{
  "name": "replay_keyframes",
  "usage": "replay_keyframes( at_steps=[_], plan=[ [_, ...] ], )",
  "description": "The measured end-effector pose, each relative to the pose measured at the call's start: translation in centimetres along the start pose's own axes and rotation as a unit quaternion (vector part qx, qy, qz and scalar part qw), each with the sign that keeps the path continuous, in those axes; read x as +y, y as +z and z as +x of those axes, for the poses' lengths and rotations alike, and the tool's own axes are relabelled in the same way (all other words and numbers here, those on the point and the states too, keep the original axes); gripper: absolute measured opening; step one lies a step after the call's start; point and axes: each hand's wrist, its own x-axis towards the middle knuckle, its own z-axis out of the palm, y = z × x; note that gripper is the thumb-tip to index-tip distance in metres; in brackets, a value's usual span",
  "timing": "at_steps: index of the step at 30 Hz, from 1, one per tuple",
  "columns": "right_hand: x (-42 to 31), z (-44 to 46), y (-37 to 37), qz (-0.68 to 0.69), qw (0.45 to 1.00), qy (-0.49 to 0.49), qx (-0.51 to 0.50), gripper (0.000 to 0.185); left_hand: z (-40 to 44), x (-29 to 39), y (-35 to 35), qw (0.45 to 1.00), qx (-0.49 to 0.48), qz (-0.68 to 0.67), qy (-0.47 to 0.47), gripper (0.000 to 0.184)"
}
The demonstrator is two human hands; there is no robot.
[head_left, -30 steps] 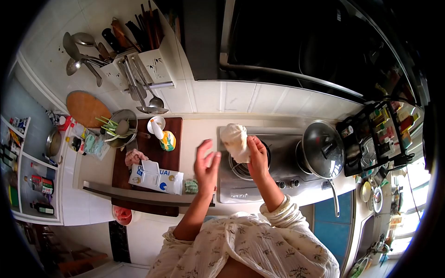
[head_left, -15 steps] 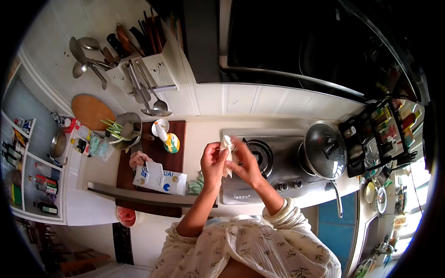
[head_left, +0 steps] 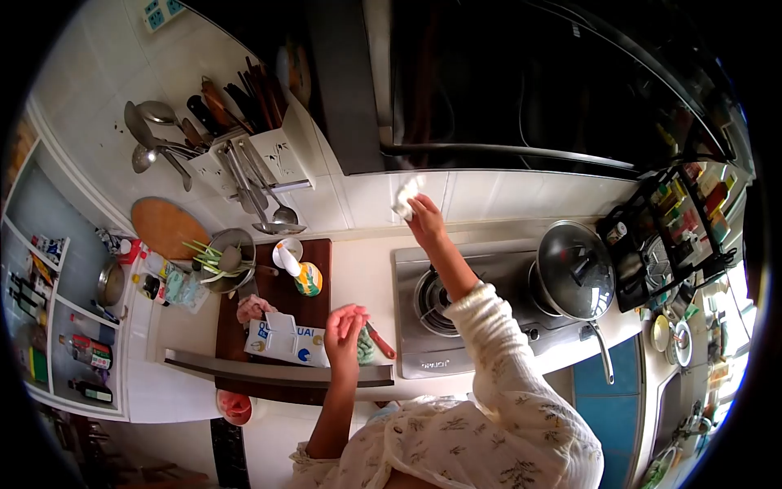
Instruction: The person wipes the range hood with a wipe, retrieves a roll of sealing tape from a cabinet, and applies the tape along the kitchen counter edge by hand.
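A crumpled white wipe (head_left: 405, 200) is pinched in the fingers of my right hand (head_left: 427, 222), raised over the back of the stove. It is in front of the tiled wall (head_left: 468, 194), below the range hood; whether it touches the tiles I cannot tell. My left hand (head_left: 345, 336) hovers empty near the counter's front edge, fingers loosely apart. Just left of it lies a white and blue wipes pack (head_left: 287, 341) with its lid up. A spray bottle (head_left: 308, 279) with a yellow and green label stands behind the pack on a dark wooden board (head_left: 316, 254).
On the gas stove (head_left: 489, 326) a lidded pan (head_left: 574, 273) sits at the right, handle projecting forward. A red-handled tool (head_left: 381, 342) and green cloth (head_left: 365, 346) lie by my left hand. A pot with green stalks (head_left: 228, 265) stands left. The range hood (head_left: 505, 145) overhangs the stove.
My hands have parted. The right one has carried the wipe up and back to the wall, while the left has let go of it and moved left and down beside the pack.
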Motion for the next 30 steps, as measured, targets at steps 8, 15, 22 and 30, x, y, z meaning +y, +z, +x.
replay_keyframes(
  at_steps=[8,15,22,30],
  plan=[
    [4.0,5.6,7.6,0.022,0.986,0.096,-0.134,0.018,-2.5,-1.1,-2.9,0.999,0.033,0.004,-0.021,0.017],
    [4.6,7.7,6.6,0.012,0.974,0.094,-0.207,0.013,-3.5,-2.0,-0.2,0.997,0.015,0.010,-0.080,0.019],
    [-4.4,5.2,0.7,0.019,0.991,0.058,-0.121,0.009,-5.9,-2.7,3.9,0.997,0.012,-0.012,-0.074,0.011],
    [-17.5,4.1,-9.8,-0.025,0.994,0.007,-0.109,0.008,-8.3,-6.3,10.8,0.995,-0.032,-0.006,-0.093,0.012]
  ],
)
